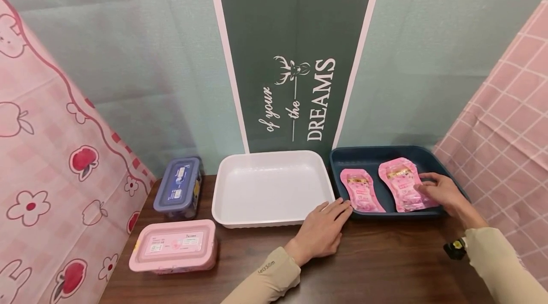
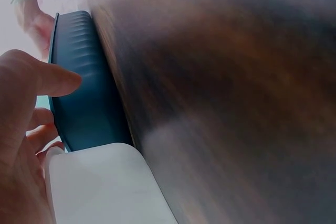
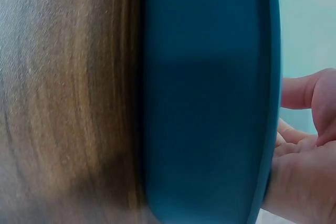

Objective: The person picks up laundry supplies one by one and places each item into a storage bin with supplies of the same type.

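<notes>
My left hand (image 1: 321, 232) rests its outstretched fingers where the rims of the white tray (image 1: 274, 224) and the dark blue tray (image 1: 402, 215) meet. Its thumb (image 2: 63, 81) stands across the blue tray's front wall in the left wrist view. Over the right part of the blue tray, my right hand (image 1: 443, 194) touches the right edge of a pink pouch (image 1: 400, 187) lying in it. Another pink pouch (image 1: 361, 192) lies to the left in the same tray. In the right wrist view the tray wall hides part of the right hand.
Left of the white tray stand a blue lidded box (image 1: 177, 187) and, nearer me, a pink lidded box (image 1: 175, 247). All sit on a dark wooden table (image 1: 364, 266). A green curtain (image 1: 141, 80) hangs behind, with pink patterned cloths at both sides.
</notes>
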